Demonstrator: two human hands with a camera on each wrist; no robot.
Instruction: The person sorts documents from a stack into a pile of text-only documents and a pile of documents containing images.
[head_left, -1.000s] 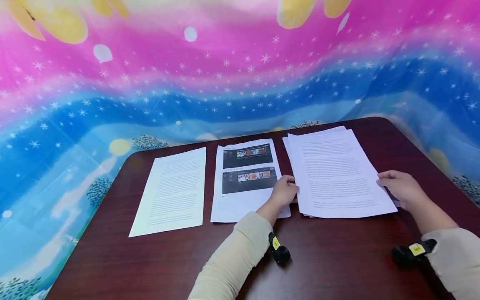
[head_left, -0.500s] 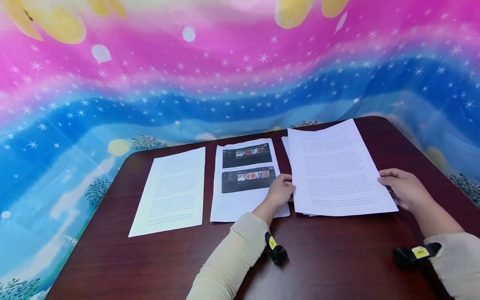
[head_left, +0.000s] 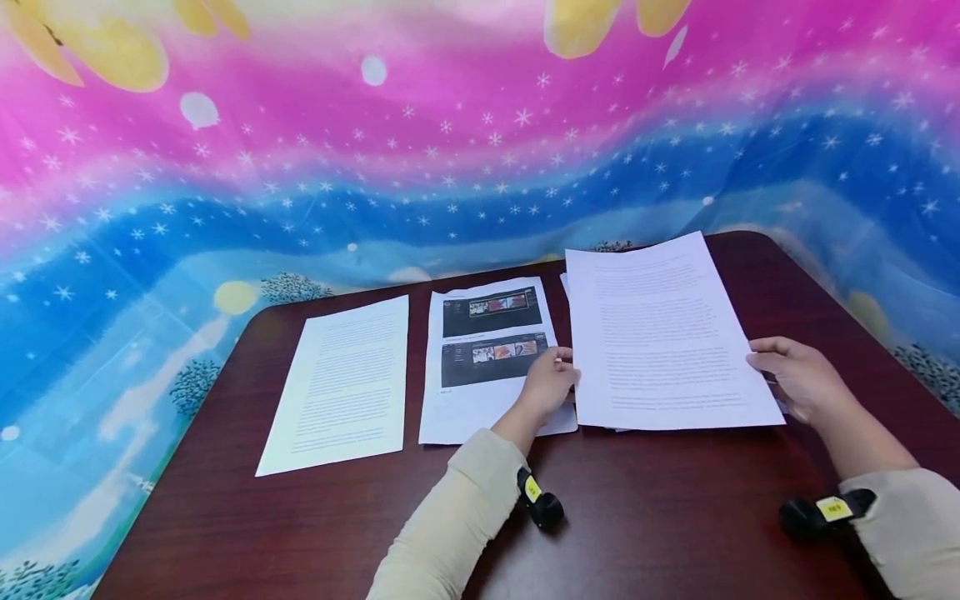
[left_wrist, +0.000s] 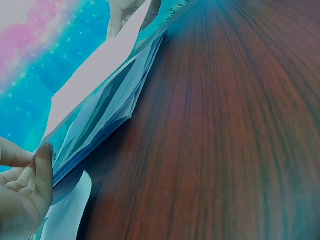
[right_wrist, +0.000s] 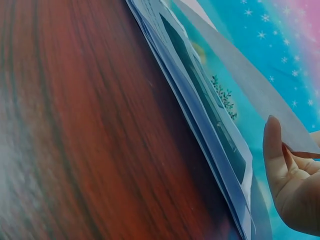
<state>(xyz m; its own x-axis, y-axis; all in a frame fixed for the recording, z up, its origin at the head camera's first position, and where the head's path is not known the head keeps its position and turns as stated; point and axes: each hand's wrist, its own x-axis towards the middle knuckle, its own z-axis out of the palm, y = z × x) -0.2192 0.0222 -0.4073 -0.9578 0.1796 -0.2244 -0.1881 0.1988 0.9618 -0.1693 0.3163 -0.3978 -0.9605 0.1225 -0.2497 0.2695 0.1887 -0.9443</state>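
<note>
Left of the paper stack lie a text page and, nearer it, a picture page, while the left hand and, right of the stack, the right hand pinch opposite edges of a printed sheet raised above it.

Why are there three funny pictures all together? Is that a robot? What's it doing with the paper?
No robot here, just a person's left hand and right hand. The big picture comes from a camera on the person's head, looking down. The two smaller ones come from cameras on the wrists, one each, so they look tilted.

Both hands pinch one printed sheet by its sides, raised above a stack of papers. On the brown table, further left, lie a page with two dark pictures and, beyond it, a page of writing.
</note>
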